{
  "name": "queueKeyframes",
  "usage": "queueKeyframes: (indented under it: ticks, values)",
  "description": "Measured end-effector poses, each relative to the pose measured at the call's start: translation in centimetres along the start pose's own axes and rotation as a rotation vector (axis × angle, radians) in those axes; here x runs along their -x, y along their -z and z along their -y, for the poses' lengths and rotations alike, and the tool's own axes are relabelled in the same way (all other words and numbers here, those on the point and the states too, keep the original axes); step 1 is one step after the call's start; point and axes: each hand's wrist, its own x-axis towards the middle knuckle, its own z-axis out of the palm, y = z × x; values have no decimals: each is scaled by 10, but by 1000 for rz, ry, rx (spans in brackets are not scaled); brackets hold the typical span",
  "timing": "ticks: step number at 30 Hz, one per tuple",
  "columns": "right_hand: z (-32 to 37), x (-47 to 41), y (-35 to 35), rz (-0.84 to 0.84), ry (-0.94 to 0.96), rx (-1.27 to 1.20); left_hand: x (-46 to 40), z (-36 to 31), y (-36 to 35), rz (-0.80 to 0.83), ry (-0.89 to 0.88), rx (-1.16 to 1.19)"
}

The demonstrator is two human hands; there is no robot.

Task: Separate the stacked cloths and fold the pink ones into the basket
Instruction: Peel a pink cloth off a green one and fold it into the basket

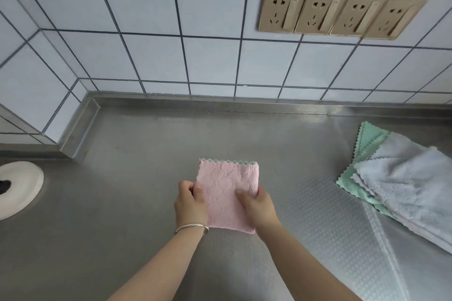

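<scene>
steel counter (137, 178) | tiled wall (171, 19) | four sockets (340, 13) | white round object (18, 188) far left

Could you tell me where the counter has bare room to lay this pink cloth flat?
Bare steel lies between the pink cloth and the back wall, and left toward the white round object. The right side is crowded by the green and grey cloths.

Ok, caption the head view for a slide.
Both hands, left and right, hold a folded pink cloth over the steel counter.

Grey cloth (413, 183) cut by right edge; white dish (17, 188) by left.
</scene>
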Motion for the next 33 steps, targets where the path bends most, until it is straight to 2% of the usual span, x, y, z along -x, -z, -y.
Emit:
queueKeyframes:
  ticks: [3, 5, 7, 9, 14, 20, 27, 31, 33]
  values:
    - [-3, 10, 7, -63, 52, -18, 3, -8, -1, 150, 177, 140]
    - [-4, 19, 12, -107, 83, -20, -2, -9, 0, 395, 270, 94]
    - [-11, 31, 12, -163, 81, -18, -4, -4, 3, 611, 274, 72]
    - [-19, 48, 10, -238, 83, -56, 0, 1, 8, 687, 172, 32]
    - [-44, 103, -3, -576, 34, -246, 33, -2, 16, 714, -325, -251]
    - [-90, 198, 19, -983, -15, -375, 125, 13, -4, 894, -641, -264]
    - [-181, 365, 53, -1463, -83, -532, 314, 48, -3, 1321, -962, -272]
    - [-257, 496, 48, -1784, -165, -587, 451, 107, 33, 1628, -1106, -284]
    - [-286, 553, 39, -1886, -209, -578, 506, 137, 57, 1732, -1116, -306]
